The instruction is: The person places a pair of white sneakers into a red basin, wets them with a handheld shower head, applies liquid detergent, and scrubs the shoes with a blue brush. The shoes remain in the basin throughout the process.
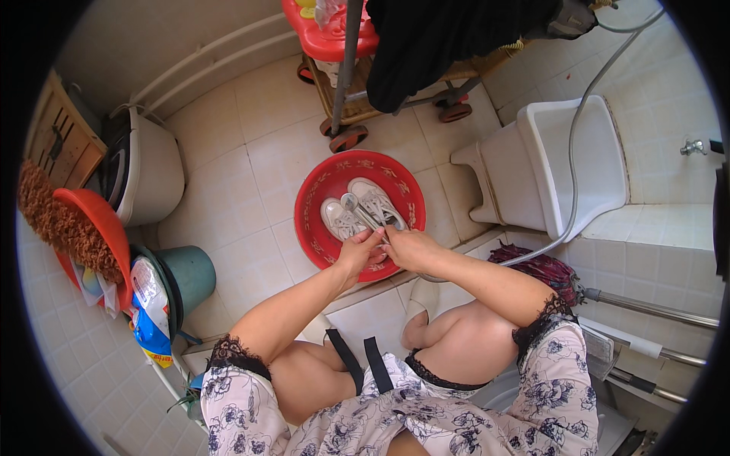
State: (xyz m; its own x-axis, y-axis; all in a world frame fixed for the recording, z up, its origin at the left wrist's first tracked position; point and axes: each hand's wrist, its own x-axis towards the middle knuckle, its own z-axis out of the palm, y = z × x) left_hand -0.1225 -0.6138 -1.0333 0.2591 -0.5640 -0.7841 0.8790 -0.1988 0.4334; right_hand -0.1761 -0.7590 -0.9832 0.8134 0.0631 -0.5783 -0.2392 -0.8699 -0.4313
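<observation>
A red plastic basin [304, 228], with writing around its inner wall, stands on the tiled floor before me. Inside lies a pair of white lace-up shoes [368, 194], side by side, toes pointing away. Over them is a metal hand shower [349, 202], its head between the two shoes. My right hand [412, 246] grips its handle from the right. My left hand [359, 252] pinches the same handle from the left, thumb close to the right fingers. Both hands are above the basin's near side and hide the shoes' heels in part. Whether water flows, I cannot tell.
A wheeled cart [399, 108] hung with black cloth stands beyond the basin. At right are a white ceramic sink [547, 165], a grey hose [576, 119] and a dark red mop [527, 268]. A green bucket [194, 279] and a pale bin [157, 171] stand left.
</observation>
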